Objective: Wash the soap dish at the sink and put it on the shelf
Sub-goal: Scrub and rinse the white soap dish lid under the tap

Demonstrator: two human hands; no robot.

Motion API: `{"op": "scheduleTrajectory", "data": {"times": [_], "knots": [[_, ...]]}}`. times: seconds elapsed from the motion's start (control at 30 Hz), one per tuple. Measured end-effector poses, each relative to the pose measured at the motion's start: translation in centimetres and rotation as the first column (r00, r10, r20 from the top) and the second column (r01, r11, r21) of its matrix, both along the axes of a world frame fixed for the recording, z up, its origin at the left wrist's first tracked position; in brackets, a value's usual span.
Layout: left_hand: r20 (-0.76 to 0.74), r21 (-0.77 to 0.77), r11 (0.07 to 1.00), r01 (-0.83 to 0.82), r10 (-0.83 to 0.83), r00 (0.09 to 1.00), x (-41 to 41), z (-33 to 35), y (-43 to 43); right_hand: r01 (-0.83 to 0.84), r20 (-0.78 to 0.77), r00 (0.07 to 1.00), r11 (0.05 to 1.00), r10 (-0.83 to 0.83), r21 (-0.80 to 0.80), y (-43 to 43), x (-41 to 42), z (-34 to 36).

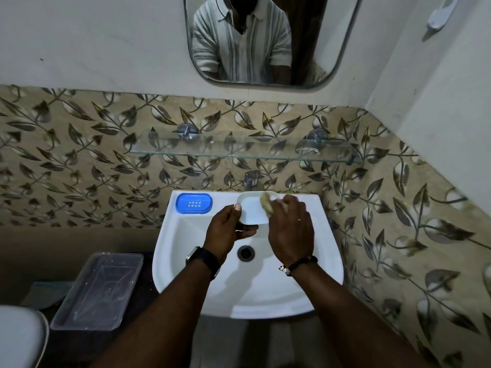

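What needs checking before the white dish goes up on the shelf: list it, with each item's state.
1. Left hand grips the white dish: ok, thumb on its left edge, held over the sink.
2. Right hand holds the scrubber: ok, pressed on the dish's right side.
3. Dish rinsed: cannot tell; no water shows at the tap.
4. Glass shelf can take it: ok, nothing shows on its middle stretch.
5. Blue dish part washed: cannot tell; it lies on the sink's back-left ledge, neither hand on it.
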State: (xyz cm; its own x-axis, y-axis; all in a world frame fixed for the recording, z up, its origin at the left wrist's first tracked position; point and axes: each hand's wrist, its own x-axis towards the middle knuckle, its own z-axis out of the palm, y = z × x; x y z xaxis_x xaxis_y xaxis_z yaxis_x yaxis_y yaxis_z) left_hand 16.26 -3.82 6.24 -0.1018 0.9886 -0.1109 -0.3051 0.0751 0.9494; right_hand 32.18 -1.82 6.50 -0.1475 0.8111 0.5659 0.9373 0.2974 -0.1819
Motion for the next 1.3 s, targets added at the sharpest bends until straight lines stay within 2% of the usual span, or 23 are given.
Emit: {"op": "scheduleTrajectory", "data": {"times": [0.07, 0.17, 0.23, 0.3, 0.4, 0.47, 0.53, 0.6, 0.63, 0.7, 0.8, 0.87, 0.93, 1.0, 1.1, 1.2, 1.27, 1.3], "knots": [[-0.023, -0.016, 0.999, 0.042, -0.043, 0.999, 1.0, -0.1, -0.2, -0.183, 0.100, 0.978, 0.983, 0.186, -0.031, 0.0, -0.6, -0.1], [-0.045, -0.027, 0.997, 0.067, -0.069, 0.997, 1.2, -0.3, -0.5, -0.328, 0.055, 0.938, 0.928, 0.342, -0.177, 0.3, -1.1, 0.6], [-0.028, -0.026, 0.997, 0.073, -0.074, 0.997, 0.6, -0.6, -0.6, -0.283, 0.189, 0.932, 0.945, 0.311, -0.161, 0.6, -0.5, 0.9], [-0.002, -0.018, 0.999, 0.046, -0.046, 0.999, -0.1, -0.6, -0.6, -0.152, 0.338, 0.924, 0.983, 0.178, -0.102, 1.1, 0.5, 1.4], [-0.014, -0.001, 1.000, 0.010, -0.010, 1.000, -0.1, -0.5, -0.5, 0.011, 0.422, 0.906, 0.998, 0.016, -0.063, 1.1, 0.8, 2.4], [-0.023, -0.002, 1.000, -0.022, 0.022, 1.000, 0.1, -0.6, -0.5, 0.034, 0.432, 0.902, 0.994, 0.016, -0.108, 0.7, -0.1, 2.8], [-0.009, -0.008, 0.999, -0.041, 0.041, 0.999, 0.1, -0.7, -0.6, -0.019, 0.364, 0.924, 0.966, 0.116, -0.260, 0.3, -1.0, 2.7], [0.000, -0.023, 0.999, -0.033, 0.033, 0.999, 0.1, -0.8, -0.7, -0.151, 0.142, 0.963, 0.894, 0.229, -0.421, 0.4, -1.5, 2.5], [0.000, -0.029, 0.999, -0.019, 0.019, 1.000, 0.1, -0.8, -0.8, -0.205, -0.005, 0.974, 0.867, 0.228, -0.454, 0.5, -1.7, 2.5], [-0.001, -0.033, 0.999, 0.014, -0.014, 1.000, 0.3, -0.6, -0.9, -0.201, -0.228, 0.966, 0.915, 0.125, -0.350, 0.5, -1.9, 2.6], [0.001, -0.032, 0.998, 0.058, -0.058, 0.998, 1.1, -0.2, -0.9, -0.080, -0.300, 0.954, 0.982, 0.026, -0.169, 0.4, -1.9, 2.9], [0.004, -0.023, 0.998, 0.063, -0.063, 0.998, 1.1, 0.1, -0.8, -0.191, -0.334, 0.934, 0.968, 0.127, -0.165, 0.7, -2.0, 2.8], [0.006, -0.003, 0.999, 0.046, -0.046, 0.999, 0.5, 0.3, -0.4, -0.362, -0.345, 0.897, 0.907, 0.277, -0.214, 0.8, -2.2, 2.9], [0.010, 0.008, 1.000, 0.019, -0.019, 1.000, -0.3, 0.4, 0.0, -0.435, -0.251, 0.895, 0.849, 0.370, -0.300, 1.3, -2.0, 3.4], [-0.007, 0.009, 0.999, -0.033, 0.033, 0.999, -0.9, 0.3, 0.4, -0.446, -0.086, 0.888, 0.802, 0.452, -0.397, 2.3, -1.4, 4.5], [0.013, 0.018, 0.997, -0.076, 0.076, 0.997, -1.1, 0.2, 0.3, -0.379, 0.194, 0.878, 0.882, 0.439, -0.281, 3.3, -0.3, 5.8], [0.040, 0.035, 0.996, -0.083, 0.081, 0.996, -1.5, 0.2, 0.3, -0.313, 0.397, 0.853, 0.941, 0.339, -0.131, 3.7, 0.3, 6.1], [0.046, 0.043, 0.996, -0.073, 0.071, 0.996, -1.6, 0.3, 0.3, -0.289, 0.443, 0.851, 0.956, 0.283, -0.057, 3.7, 0.5, 6.0]]}}
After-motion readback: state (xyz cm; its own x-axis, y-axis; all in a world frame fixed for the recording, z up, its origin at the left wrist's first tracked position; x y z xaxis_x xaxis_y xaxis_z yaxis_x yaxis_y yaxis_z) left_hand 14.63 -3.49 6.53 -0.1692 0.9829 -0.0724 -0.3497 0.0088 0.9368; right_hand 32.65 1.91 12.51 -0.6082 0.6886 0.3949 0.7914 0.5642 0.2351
